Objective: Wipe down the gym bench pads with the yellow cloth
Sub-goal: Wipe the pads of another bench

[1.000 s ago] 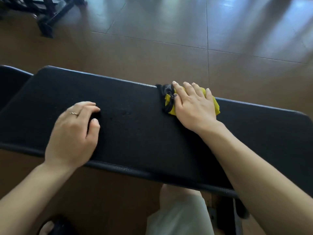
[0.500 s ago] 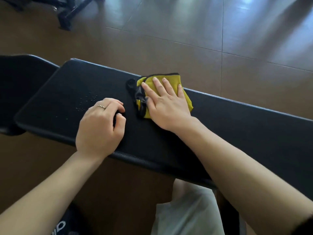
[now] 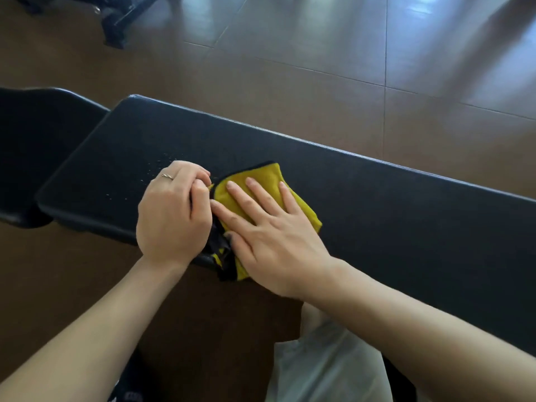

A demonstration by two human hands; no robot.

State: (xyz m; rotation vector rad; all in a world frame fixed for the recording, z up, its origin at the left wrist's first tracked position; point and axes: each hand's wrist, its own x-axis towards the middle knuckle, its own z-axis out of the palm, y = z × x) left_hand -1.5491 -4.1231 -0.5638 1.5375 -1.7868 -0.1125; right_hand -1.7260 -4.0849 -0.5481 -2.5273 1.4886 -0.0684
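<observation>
Furthest to the left of both hands lies a second, separate pad [image 3: 37,146], dark and showing no visible moisture; whether it has been wiped cannot be told; just beyond and left of the left hand, scattered water droplets [image 3: 162,166] sit on the long bench pad [image 3: 406,216], which suggests that end is not yet dried; the left hand [image 3: 171,213] rests on the pad with fingers curled, knuckles up, a ring on one finger, and its fingertips appear to meet the near-left edge of the yellow cloth [image 3: 261,181]; whether they pinch the hem or merely touch it cannot be told; the cloth lies flat on the pad, touching both hands, its dark-trimmed corner hanging over the near edge; the right hand [image 3: 269,233] lies spread upon it, fingers straight and apart, palm pressing down; to the right of the right hand the pad runs on, matte and free of visible droplets, possibly already wiped, though not confirmed; judgement: work is partway, with the droplet patch and likely the separate left pad outstanding; beyond the hands, tiled floor [image 3: 319,53] and a dark equipment frame [image 3: 121,21].
</observation>
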